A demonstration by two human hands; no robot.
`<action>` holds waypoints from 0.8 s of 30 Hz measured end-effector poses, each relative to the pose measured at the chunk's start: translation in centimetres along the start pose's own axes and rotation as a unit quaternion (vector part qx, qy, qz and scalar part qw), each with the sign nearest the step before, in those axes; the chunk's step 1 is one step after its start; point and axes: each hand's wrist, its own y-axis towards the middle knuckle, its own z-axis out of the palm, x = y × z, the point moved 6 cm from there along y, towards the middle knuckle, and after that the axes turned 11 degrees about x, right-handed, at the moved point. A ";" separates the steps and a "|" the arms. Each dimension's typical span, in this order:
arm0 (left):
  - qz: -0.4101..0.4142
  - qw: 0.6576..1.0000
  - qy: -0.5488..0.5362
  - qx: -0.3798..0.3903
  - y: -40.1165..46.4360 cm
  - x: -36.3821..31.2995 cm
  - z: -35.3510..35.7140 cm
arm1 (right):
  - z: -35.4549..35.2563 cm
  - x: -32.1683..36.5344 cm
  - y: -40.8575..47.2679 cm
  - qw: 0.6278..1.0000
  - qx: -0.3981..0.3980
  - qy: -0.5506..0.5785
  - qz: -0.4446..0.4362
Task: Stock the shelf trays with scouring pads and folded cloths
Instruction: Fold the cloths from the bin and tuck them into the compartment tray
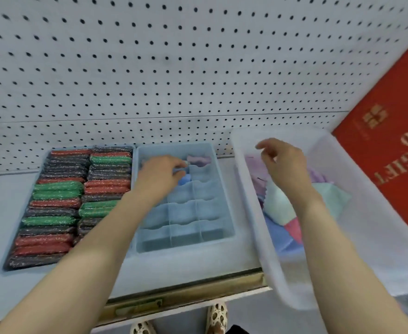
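While my left hand (160, 174) pinches a blue cloth (184, 180) down into a back cell of the divided tray (224, 213), my right hand (283, 165) hovers loosely curled and empty over the clear bin (251, 189) of loose cloths (282, 208). If I let go too soon, I expect the fold to spring open and spill over the divider. The scouring pads (61, 203) already fill their tray on the left.

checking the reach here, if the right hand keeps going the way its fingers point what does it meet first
The right hand hovers over the clear bin, fingers loosely curled and pointing left and slightly down. Going straight on, it would probably meet the bin's left wall first, then the divided blue tray. Depth is unclear.
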 end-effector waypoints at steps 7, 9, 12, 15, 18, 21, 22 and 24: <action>0.076 0.995 -0.057 0.007 0.2 -8.9 2.0 | 0.7 -8.0 -2.7 0.977 0.179 0.000 0.119; 0.094 0.991 -0.090 -0.001 -0.1 -10.7 1.4 | -2.3 -6.6 -1.7 0.985 0.131 0.071 0.084; 0.154 0.971 -0.180 0.012 -0.6 -13.9 0.0 | -6.5 -2.1 -1.2 0.967 0.158 0.199 -0.006; 0.183 0.946 -0.265 0.033 -1.1 -17.0 -2.4 | -9.6 3.6 -1.1 0.911 0.218 0.320 -0.140; 0.161 0.928 -0.335 0.028 -1.6 -17.8 -5.8 | -11.7 7.4 -0.6 0.853 0.240 0.408 -0.219; 0.158 0.900 -0.405 0.012 -2.6 -16.3 -8.7 | -12.6 9.0 0.6 0.823 0.233 0.467 -0.222; 0.161 0.888 -0.431 0.006 -2.9 -15.7 -9.5 | -12.4 9.3 1.0 0.823 0.235 0.469 -0.219; 0.150 0.868 -0.473 -0.026 -3.6 -14.2 -10.9 | -11.4 10.3 1.7 0.833 0.232 0.456 -0.211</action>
